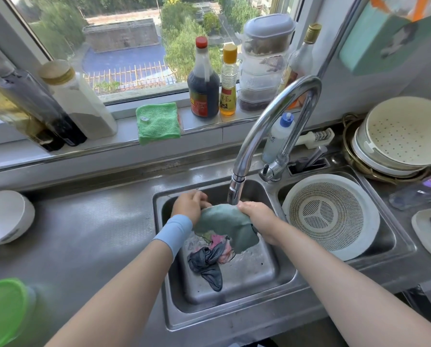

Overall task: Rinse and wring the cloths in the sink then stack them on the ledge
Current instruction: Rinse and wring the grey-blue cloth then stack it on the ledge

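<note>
**Both hands grip one wet cloth under the spout**

Nearest, at the left edge, sits a round bright-green plastic lid [1, 309] on the brushed-steel counter. In the square stainless-steel sink basin [254, 279], a crumpled dark grey cloth [205, 265] lies on the floor, touching a bunched pink cloth [223, 249] just behind it.

Above these, a smooth, wet grey-green cloth [228, 222] hangs stretched between the hands. The left hand [190, 205], with a pale blue wristband [175, 230] below it, has its fingers curled round the cloth's left end. The right hand [257, 216] clenches the right end, knuckles just beside the nozzle of the curved chrome faucet [272, 126]. Whether water is running cannot be told.

In the neighbouring basin rests a round white perforated plastic colander [331, 216].

Farther back, on the pale window ledge [204, 132], lies a folded green terry cloth [158, 122], its front edge overhanging. Right of it stand a dark sauce bottle with a red cap [203, 88] and a small amber bottle with a yellow cap [228, 83].
</note>
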A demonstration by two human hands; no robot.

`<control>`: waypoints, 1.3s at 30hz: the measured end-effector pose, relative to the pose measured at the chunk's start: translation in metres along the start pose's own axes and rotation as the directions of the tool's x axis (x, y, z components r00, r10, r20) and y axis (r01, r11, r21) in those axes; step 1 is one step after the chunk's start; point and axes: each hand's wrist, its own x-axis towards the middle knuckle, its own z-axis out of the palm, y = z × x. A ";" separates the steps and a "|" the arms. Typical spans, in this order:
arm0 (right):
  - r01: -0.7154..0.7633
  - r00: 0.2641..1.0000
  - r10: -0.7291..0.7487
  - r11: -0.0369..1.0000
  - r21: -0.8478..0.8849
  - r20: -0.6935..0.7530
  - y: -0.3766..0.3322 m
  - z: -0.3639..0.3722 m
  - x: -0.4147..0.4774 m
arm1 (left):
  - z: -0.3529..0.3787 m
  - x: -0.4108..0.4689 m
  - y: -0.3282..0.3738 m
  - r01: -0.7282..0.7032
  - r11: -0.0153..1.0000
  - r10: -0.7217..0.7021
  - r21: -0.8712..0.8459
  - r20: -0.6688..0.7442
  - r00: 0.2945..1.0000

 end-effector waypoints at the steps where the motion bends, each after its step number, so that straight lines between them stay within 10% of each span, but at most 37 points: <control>1: -0.021 1.000 0.021 1.000 -0.003 -0.009 0.001 0.000 0.001 | -0.005 0.002 -0.003 0.032 0.999 -0.032 -0.002 -0.043 0.999; 7: -0.062 0.994 0.050 0.991 0.118 0.100 -0.004 0.011 -0.004 | 0.009 -0.022 0.001 -0.201 0.976 0.213 -0.077 0.484 0.849; 10: -0.040 0.973 0.009 0.991 0.127 0.232 -0.008 0.009 -0.005 | 0.015 -0.017 -0.001 -0.241 0.970 0.230 -0.018 0.365 0.902; 17: 0.134 0.982 -0.188 0.781 -0.610 -0.024 -0.017 -0.010 0.002 | -0.010 -0.004 0.004 -0.357 0.854 0.233 0.377 0.337 0.912; 25: 0.184 0.960 -0.267 0.825 -0.534 -0.081 -0.023 -0.002 0.000 | -0.009 -0.003 0.008 -0.265 0.928 0.148 0.263 0.393 0.907; 34: 0.085 0.987 -0.055 0.976 -0.200 0.149 -0.018 0.014 -0.002 | -0.027 0.003 0.023 -0.403 0.714 0.166 0.572 0.420 0.892; 39: -0.017 0.980 0.147 0.733 -0.680 0.135 -0.013 -0.005 0.000 | -0.036 0.009 0.015 -0.374 0.760 0.217 0.531 0.335 0.917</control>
